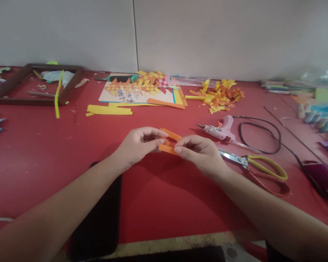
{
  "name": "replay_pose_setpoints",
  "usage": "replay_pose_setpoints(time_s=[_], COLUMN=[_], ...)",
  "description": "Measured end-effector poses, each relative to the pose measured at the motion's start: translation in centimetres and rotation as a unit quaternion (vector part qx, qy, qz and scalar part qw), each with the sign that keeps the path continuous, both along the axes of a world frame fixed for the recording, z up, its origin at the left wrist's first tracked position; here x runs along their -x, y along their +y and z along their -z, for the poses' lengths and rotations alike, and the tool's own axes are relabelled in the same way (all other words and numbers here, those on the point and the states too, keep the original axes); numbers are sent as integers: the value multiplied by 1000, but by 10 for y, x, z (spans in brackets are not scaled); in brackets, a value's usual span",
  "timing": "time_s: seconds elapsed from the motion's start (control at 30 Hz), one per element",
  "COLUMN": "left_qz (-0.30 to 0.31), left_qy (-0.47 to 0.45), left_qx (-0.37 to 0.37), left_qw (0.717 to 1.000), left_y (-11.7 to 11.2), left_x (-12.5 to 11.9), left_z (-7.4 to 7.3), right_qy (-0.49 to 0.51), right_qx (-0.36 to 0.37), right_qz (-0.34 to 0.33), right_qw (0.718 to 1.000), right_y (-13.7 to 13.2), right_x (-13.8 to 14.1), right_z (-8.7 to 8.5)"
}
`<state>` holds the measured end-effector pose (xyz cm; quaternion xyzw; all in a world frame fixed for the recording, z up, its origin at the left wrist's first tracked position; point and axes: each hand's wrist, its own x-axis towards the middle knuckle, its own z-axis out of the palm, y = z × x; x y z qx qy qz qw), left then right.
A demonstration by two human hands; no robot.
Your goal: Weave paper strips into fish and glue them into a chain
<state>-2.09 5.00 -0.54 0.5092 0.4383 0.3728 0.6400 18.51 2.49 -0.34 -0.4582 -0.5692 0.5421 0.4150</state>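
Observation:
Both my hands meet over the middle of the red table (164, 203), pinching orange paper strips (169, 142) between them. My left hand (138, 145) is closed on the strips' left end with thumb and fingers. My right hand (199, 151) pinches their right end. One strip sticks up and back between the two hands. The strips are held just above the tabletop.
A pink glue gun (220, 130) with a black cord (262, 140) and yellow-handled scissors (258, 169) lie right of my hands. Yellow strips (109, 109), woven paper pieces (142, 87) and a heap of scraps (218, 95) sit farther back. A wooden frame (30, 85) is back left, a black phone (98, 222) under my left forearm.

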Motion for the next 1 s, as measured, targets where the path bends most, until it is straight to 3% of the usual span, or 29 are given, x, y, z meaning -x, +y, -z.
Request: replay_pose_setpoints(time_s=[0.17,0.37,0.6,0.7,0.87,1.0], left_qz=[9,-8,16,-1,-38,-49], left_qy=[-24,-56,-4,-2,-27,-52], left_qx=[35,70,0,-14,-41,-39], left_qw=[999,996,1000,1000,998,997], left_y=[-1,-1,-3,-3,-3,-2], left_x=[-2,-3,-1,0,0,0], left_z=[0,-1,0,1,2,4], right_qy=[-14,-51,-54,-38,28,56], right_qx=[-33,-55,-87,-86,-25,-42], right_qz=[59,76,88,98,38,58], right_qw=[998,994,991,991,999,996], right_y=[2,0,-2,-3,-4,-3], right_x=[1,0,1,-1,-2,-1], right_z=[4,5,9,9,7,7])
